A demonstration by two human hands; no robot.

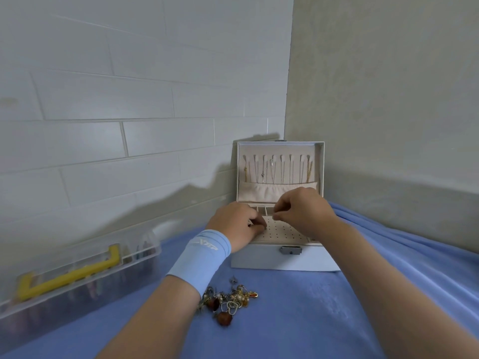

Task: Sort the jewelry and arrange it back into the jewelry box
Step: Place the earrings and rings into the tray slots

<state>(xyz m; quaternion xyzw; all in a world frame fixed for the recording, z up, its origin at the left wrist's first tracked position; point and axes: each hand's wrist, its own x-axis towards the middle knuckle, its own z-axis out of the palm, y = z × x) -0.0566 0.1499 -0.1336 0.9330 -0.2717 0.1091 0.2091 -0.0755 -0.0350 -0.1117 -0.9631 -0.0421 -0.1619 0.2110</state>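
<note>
A pale blue jewelry box point(282, 260) stands open against the wall corner, its lid upright with several thin necklaces point(272, 169) hanging inside above a cream pocket. Its top tray is a cream perforated earring panel point(283, 230). My left hand point(237, 221), a light blue wristband on the wrist, rests on the panel's left side with fingers curled. My right hand point(303, 209) hovers over the panel's upper right, thumb and fingers pinched together; whatever they hold is too small to see. A pile of mixed earrings and charms point(228, 301) lies on the blue cloth before the box.
A clear plastic storage case with a yellow handle point(75, 278) lies at the left on the blue cloth point(298, 320). White brick wall behind, beige wall at the right. The cloth bunches into folds at the right of the box.
</note>
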